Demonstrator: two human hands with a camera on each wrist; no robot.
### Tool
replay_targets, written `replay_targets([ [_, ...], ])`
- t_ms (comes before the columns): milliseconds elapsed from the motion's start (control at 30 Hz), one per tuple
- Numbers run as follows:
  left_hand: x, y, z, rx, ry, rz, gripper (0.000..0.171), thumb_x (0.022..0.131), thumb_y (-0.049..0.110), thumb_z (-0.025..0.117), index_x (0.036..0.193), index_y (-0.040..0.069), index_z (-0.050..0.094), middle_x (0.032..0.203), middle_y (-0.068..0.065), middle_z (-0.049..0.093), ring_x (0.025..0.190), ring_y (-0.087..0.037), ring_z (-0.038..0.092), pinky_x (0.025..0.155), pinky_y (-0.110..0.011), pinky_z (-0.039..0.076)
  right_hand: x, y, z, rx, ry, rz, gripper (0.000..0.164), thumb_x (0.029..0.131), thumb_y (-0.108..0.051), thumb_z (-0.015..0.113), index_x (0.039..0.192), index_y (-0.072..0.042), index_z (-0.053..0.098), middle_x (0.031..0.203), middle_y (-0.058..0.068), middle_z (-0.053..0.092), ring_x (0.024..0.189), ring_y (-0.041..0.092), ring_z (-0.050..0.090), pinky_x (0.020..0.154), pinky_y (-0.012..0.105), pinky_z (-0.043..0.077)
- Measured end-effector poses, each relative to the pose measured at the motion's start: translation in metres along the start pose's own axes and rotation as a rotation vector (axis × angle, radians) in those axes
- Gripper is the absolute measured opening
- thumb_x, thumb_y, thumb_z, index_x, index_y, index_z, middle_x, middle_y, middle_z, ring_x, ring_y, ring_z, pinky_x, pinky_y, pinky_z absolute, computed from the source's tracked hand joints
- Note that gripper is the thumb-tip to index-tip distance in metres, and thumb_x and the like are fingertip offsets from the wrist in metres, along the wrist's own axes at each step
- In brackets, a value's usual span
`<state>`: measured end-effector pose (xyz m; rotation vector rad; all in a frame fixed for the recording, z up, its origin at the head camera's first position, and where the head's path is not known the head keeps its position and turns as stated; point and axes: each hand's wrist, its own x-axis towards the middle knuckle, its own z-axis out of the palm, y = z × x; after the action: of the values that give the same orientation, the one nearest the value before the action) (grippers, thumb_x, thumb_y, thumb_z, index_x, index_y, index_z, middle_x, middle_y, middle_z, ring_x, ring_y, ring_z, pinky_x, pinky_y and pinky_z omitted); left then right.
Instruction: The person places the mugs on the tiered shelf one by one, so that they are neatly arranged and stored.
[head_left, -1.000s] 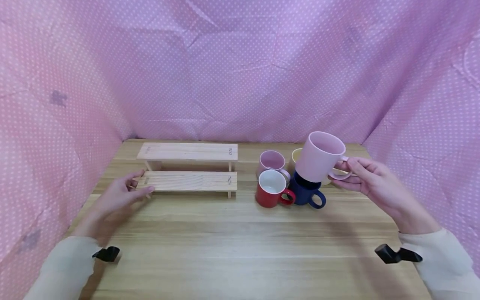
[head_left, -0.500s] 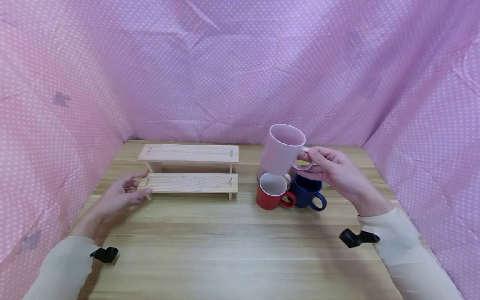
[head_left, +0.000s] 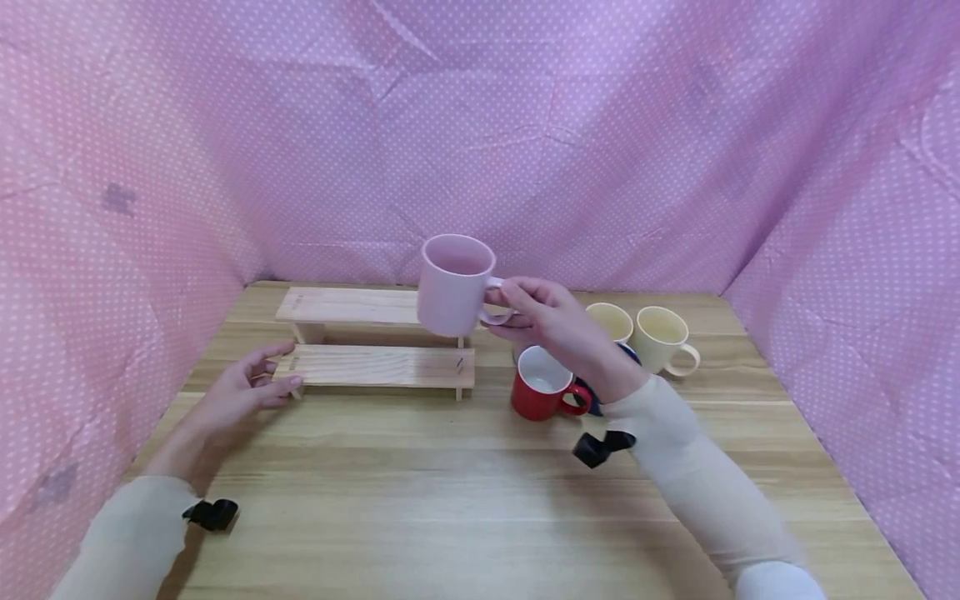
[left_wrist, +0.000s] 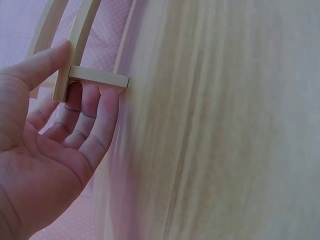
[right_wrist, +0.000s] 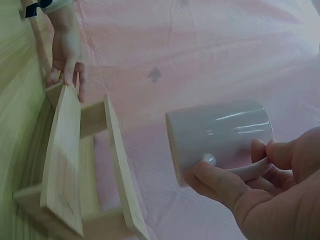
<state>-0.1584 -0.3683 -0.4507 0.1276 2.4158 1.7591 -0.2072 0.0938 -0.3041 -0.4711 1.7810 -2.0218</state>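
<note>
A pink mug (head_left: pixel 450 292) hangs upright in the air above the right part of a two-step wooden rack (head_left: pixel 375 367). My right hand (head_left: pixel 555 321) pinches it by the handle, thumb on top, as the right wrist view also shows for the mug (right_wrist: pixel 215 132). At the rack's left end my left hand (head_left: pixel 238 383) holds the lower step. In the left wrist view its thumb lies on the board (left_wrist: pixel 75 50), with the fingers bent underneath beside the leg.
A red mug (head_left: pixel 534 398) with a white inside stands right of the rack. Behind it, a blue mug (head_left: pixel 590 400) is mostly hidden by my right arm. Two yellow mugs (head_left: pixel 660 340) stand farther right. Pink dotted cloth (head_left: pixel 480 150) surrounds the wooden table (head_left: pixel 420 483).
My right hand has carried the pink mug leftward from above the blue mug to above the rack, uncovering the yellow mugs. The left hand has stayed at the rack's end.
</note>
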Motion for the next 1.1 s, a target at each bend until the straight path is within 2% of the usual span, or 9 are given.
replay_targets([
  [200,0.002,-0.005,0.001,-0.033,0.008,-0.013,0.075,0.097,0.014,0.071,0.157,0.002,0.028,0.121,-0.019,0.048,0.095,-0.019,0.069,0.087,-0.038,0.060,0.036,0.007,0.042,0.046,-0.004,0.018,0.035,0.109,-0.014,0.049,0.130,0.013,0.054,0.123,0.019,0.062,0.119,0.039,0.062,0.099,0.040,0.055],
  [367,0.002,-0.007,0.001,-0.030,0.014,0.017,0.071,0.099,0.013,0.069,0.157,0.003,0.029,0.119,-0.015,0.051,0.093,-0.017,0.068,0.084,-0.036,0.061,0.066,0.016,0.073,0.053,0.009,0.023,0.033,0.108,-0.017,0.052,0.126,0.010,0.059,0.120,0.019,0.064,0.112,0.033,0.066,0.094,0.035,0.057],
  [533,0.000,-0.008,0.002,-0.054,0.014,0.039,0.069,0.099,0.009,0.067,0.157,0.002,0.030,0.116,-0.011,0.056,0.091,-0.018,0.069,0.082,-0.036,0.061,0.093,0.027,0.101,0.011,0.024,0.014,0.032,0.107,-0.020,0.054,0.119,0.008,0.063,0.116,0.014,0.065,0.106,0.027,0.068,0.090,0.032,0.059],
  [700,-0.003,-0.007,0.002,-0.066,0.030,0.014,0.069,0.098,0.010,0.069,0.156,0.004,0.032,0.115,-0.011,0.056,0.091,-0.019,0.069,0.082,-0.036,0.062,0.117,0.039,0.127,-0.027,0.041,-0.027,0.032,0.107,-0.019,0.055,0.118,0.008,0.065,0.113,0.014,0.065,0.107,0.027,0.067,0.090,0.034,0.059],
  [900,-0.002,-0.008,0.002,-0.050,0.040,0.009,0.070,0.098,0.011,0.070,0.156,0.003,0.032,0.114,-0.012,0.056,0.092,-0.019,0.070,0.082,-0.037,0.062,0.137,0.055,0.147,-0.072,0.102,-0.059,0.029,0.106,-0.021,0.057,0.115,0.003,0.069,0.112,0.009,0.068,0.103,0.017,0.064,0.092,0.037,0.059],
  [1100,-0.001,-0.007,0.004,-0.041,0.023,0.011,0.071,0.098,0.013,0.069,0.156,0.002,0.029,0.114,-0.011,0.058,0.093,-0.020,0.070,0.083,-0.038,0.061,0.146,0.069,0.157,-0.127,0.137,-0.101,0.028,0.106,-0.022,0.058,0.114,0.001,0.071,0.113,0.007,0.069,0.102,0.012,0.063,0.084,0.033,0.061],
])
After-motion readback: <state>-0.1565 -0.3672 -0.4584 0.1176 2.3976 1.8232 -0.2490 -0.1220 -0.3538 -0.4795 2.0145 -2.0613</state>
